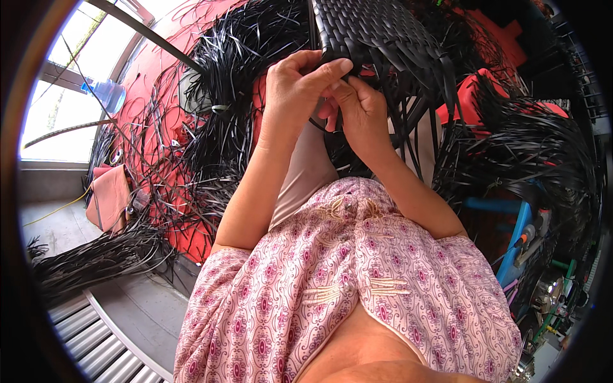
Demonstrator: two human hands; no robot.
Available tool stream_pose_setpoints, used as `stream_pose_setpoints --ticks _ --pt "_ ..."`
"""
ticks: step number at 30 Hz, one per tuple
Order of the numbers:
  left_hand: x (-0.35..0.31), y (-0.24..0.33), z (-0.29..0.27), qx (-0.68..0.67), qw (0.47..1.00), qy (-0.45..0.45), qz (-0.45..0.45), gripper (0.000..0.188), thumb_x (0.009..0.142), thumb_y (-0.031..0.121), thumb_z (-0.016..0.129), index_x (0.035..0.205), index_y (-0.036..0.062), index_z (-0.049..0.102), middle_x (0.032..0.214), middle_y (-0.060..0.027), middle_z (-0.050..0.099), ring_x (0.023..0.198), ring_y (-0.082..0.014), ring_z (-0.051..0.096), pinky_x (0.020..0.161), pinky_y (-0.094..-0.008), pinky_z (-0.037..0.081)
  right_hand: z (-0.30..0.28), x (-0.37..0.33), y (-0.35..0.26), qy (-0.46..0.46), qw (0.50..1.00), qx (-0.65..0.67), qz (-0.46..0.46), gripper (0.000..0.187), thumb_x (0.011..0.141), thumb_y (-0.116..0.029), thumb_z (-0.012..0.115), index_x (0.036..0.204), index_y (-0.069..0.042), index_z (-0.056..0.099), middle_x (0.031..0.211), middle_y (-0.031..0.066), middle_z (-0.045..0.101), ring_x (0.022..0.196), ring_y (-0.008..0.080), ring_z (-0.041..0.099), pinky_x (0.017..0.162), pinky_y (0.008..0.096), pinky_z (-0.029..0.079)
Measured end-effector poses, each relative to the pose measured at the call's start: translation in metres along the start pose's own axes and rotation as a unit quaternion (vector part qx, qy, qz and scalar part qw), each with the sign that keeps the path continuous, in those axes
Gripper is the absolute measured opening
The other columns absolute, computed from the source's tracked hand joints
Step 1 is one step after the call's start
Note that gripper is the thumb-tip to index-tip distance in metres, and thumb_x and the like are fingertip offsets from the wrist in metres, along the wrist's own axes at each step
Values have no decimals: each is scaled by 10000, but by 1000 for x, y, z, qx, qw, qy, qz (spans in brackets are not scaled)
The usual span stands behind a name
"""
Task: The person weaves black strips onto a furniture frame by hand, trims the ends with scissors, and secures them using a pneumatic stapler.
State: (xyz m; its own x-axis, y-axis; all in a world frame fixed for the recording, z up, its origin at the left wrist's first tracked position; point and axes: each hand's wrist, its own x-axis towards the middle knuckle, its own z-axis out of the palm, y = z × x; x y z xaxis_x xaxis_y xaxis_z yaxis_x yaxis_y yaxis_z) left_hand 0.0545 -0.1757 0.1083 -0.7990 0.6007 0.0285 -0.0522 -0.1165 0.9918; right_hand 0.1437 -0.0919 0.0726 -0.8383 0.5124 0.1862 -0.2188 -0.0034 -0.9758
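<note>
A black woven panel (377, 29) of flat strips rises in front of me, with loose strip ends (408, 96) hanging from its lower edge. At the panel's near left corner, my left hand (303, 76) is closed, thumb laid along the edge and fingers curled behind it. Just right of it and lower, my right hand (361, 105) is closed too, its thumb and forefinger pinched together close to the left fingertips. The pinched fingers seem to be on a black strip at the corner, though the hands hide most of it.
Heaps of loose black strips lie on the red floor covering (147, 83) at left and over a red stool (472, 96) at right. A clear water jug (105, 96) stands far left. Nearer are a pinkish-brown bag (108, 198), a slatted metal surface (105, 338) and a blue frame (516, 242).
</note>
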Motion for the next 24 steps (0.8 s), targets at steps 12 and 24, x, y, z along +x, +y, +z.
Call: stream_pose_setpoints --ticks 12,24 --pt "7 -29 14 -15 989 51 138 190 850 48 675 1010 -52 705 895 -25 694 792 -64 596 707 -189 452 -41 -31 -2 -197 945 -53 255 246 944 -301 589 1031 -91 685 873 49 714 655 107 632 573 270 488" --pt "6 -54 53 -15 978 167 125 251 989 254 557 964 15 630 850 -80 673 736 -139 632 646 -257 521 -250 -113 -58 22 987 38 158 331 895 -230 660 1107 25 655 941 137 725 695 154 685 594 241 513"
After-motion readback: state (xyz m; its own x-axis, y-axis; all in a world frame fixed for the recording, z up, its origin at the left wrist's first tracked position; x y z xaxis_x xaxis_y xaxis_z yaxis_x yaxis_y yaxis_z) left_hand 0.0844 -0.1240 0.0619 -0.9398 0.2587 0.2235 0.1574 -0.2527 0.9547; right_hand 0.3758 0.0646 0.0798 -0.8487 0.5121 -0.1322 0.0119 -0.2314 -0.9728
